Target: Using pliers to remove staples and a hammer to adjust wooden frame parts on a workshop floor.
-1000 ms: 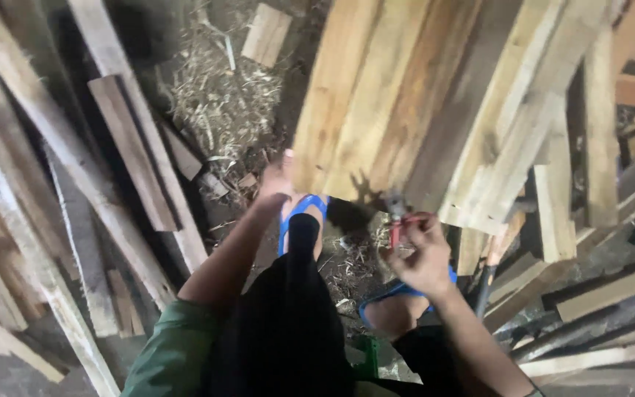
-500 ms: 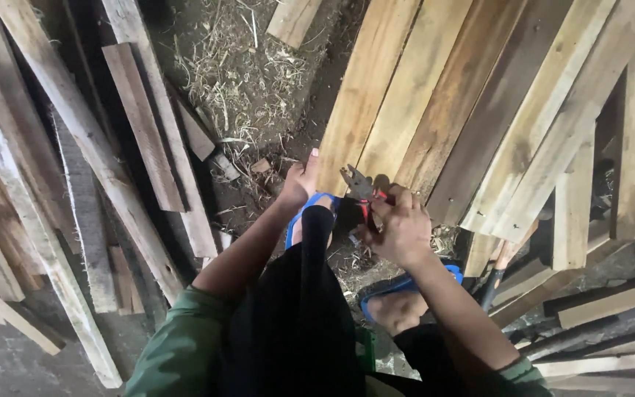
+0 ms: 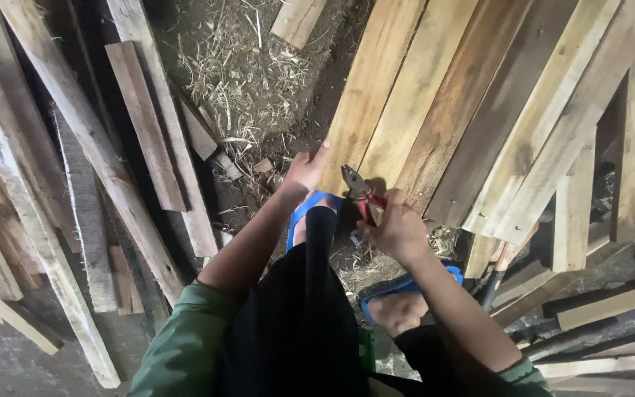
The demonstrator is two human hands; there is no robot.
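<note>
My right hand (image 3: 397, 228) is closed around the red handles of a pair of pliers (image 3: 358, 188), whose dark jaws point up and left near the lower end of a pale wooden plank (image 3: 365, 88). My left hand (image 3: 306, 170) grips the bottom edge of that same plank, thumb up against its side. Both hands work just above my feet in blue sandals (image 3: 310, 209). What the jaws hold, if anything, I cannot make out.
More planks (image 3: 508, 110) lean side by side to the right. Loose boards (image 3: 148, 125) and long slats (image 3: 53, 184) lie at the left. Straw and wood shavings (image 3: 248, 66) cover the dirt between. A tool handle (image 3: 501, 272) pokes out at the lower right.
The view has shifted, so the planks sit further right. My left hand has moved up onto the plank's bottom edge. My right hand has raised the pliers towards the plank end.
</note>
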